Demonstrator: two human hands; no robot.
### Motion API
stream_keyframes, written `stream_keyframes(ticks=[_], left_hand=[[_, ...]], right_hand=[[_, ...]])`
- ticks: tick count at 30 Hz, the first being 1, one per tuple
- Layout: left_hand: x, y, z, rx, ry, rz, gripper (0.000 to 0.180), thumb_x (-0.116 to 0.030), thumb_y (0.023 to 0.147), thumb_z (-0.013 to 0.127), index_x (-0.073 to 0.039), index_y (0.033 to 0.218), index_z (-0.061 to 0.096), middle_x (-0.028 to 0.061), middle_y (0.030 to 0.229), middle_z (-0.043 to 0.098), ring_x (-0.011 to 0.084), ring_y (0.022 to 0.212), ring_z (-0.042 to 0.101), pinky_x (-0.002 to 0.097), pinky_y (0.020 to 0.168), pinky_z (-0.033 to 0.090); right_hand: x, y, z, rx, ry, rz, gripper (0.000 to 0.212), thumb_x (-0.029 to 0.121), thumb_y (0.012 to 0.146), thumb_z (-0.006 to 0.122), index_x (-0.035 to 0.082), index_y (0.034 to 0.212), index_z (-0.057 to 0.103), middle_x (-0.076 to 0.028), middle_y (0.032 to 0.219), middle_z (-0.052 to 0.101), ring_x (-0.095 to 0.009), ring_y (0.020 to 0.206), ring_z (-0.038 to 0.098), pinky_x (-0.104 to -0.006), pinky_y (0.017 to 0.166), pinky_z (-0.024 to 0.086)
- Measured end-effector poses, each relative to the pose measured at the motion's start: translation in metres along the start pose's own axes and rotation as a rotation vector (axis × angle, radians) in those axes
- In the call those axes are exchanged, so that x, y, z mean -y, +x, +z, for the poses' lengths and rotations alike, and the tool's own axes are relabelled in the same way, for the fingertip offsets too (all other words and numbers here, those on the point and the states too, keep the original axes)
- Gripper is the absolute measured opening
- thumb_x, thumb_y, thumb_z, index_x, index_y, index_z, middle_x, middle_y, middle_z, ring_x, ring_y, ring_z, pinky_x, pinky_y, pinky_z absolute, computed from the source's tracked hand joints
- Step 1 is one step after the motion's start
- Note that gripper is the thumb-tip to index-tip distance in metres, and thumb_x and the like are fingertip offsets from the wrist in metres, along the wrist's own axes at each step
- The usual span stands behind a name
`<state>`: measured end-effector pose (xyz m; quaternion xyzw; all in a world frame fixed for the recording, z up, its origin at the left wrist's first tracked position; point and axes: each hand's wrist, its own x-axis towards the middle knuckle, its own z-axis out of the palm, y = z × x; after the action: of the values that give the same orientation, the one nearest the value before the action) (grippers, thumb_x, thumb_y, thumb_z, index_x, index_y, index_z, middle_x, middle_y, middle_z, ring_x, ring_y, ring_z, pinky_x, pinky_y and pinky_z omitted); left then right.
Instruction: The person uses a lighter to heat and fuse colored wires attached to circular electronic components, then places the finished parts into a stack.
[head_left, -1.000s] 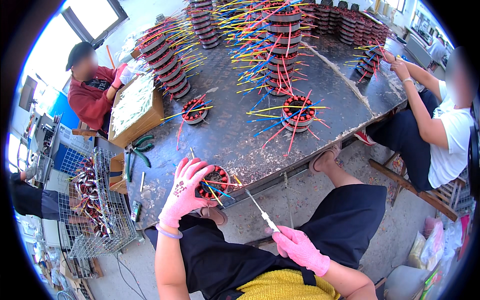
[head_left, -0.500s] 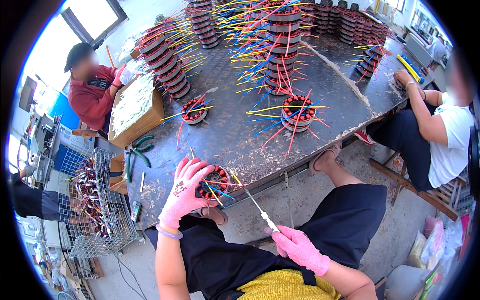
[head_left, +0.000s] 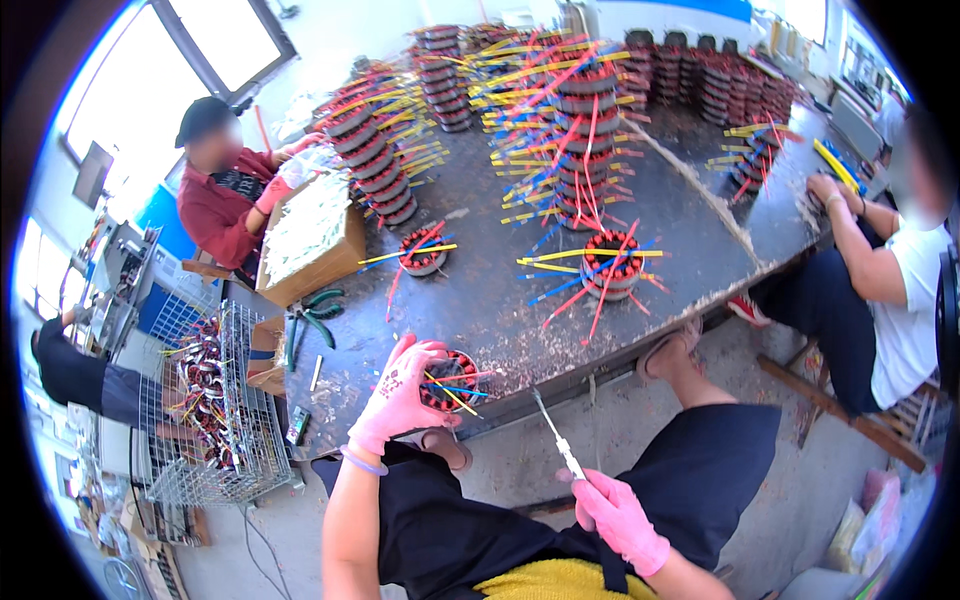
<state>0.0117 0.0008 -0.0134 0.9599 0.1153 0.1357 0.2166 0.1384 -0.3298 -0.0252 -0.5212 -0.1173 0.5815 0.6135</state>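
My left hand [head_left: 402,393], in a pink glove, is closed on the left side of a motor stator [head_left: 462,372] at the table's near edge. The stator is a ring with red inner parts; blue, yellow and red wires cross it, and the glove hides its left side. My right hand [head_left: 622,522], also gloved in pink, grips a thin metal-shafted tool [head_left: 553,432] by its white handle. The tool's tip points up and left, to the right of the stator and apart from it. Two more wired stators, a left one [head_left: 424,250] and a right one [head_left: 612,265], lie farther back.
Tall stator stacks [head_left: 585,150] rise on the dark table [head_left: 500,290]. Green-handled pliers [head_left: 318,312] lie left, near a cardboard box [head_left: 312,262] of white pieces. A wire basket [head_left: 225,430] stands left. One person [head_left: 225,200] sits far left, another [head_left: 895,290] at right.
The whole view has shifted, with the table lower in it. The tool's tip has moved right, farther from the held stator. Both hands keep their hold.
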Motion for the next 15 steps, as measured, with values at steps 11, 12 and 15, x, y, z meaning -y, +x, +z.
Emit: stream_keyframes(ticks=[11,12,15], left_hand=[[0.053,0.079,-0.063,-0.34,-0.028,-0.368,0.089,-0.035,0.052,0.092,0.0,0.123,0.052,0.0161,0.119,0.056,0.031,0.114,0.053,0.039,0.101,0.043],[0.061,0.09,-0.064,-0.351,-0.009,-0.385,0.09,-0.036,0.052,0.092,0.0,0.124,0.052,0.0162,0.12,0.055,0.0306,0.115,0.053,0.0387,0.101,0.043],[0.089,0.118,-0.059,-0.369,-0.049,-0.434,0.093,-0.034,0.053,0.093,0.001,0.127,0.05,0.0164,0.122,0.055,0.0278,0.116,0.053,0.0377,0.102,0.044]], right_hand=[[0.031,-0.011,-0.035,-0.21,-0.148,-0.147,0.031,0.035,0.1,0.05,0.011,0.081,0.055,0.006,0.057,0.043,-0.004,0.047,0.034,-0.0208,0.044,0.025],[0.034,-0.009,-0.036,-0.218,-0.142,-0.164,0.031,0.035,0.1,0.05,0.011,0.081,0.055,0.006,0.057,0.043,-0.004,0.047,0.034,-0.0207,0.044,0.024],[0.041,-0.013,-0.035,-0.251,-0.103,-0.159,0.03,0.033,0.1,0.049,0.01,0.081,0.056,0.006,0.058,0.043,-0.004,0.047,0.034,-0.0206,0.043,0.025]])
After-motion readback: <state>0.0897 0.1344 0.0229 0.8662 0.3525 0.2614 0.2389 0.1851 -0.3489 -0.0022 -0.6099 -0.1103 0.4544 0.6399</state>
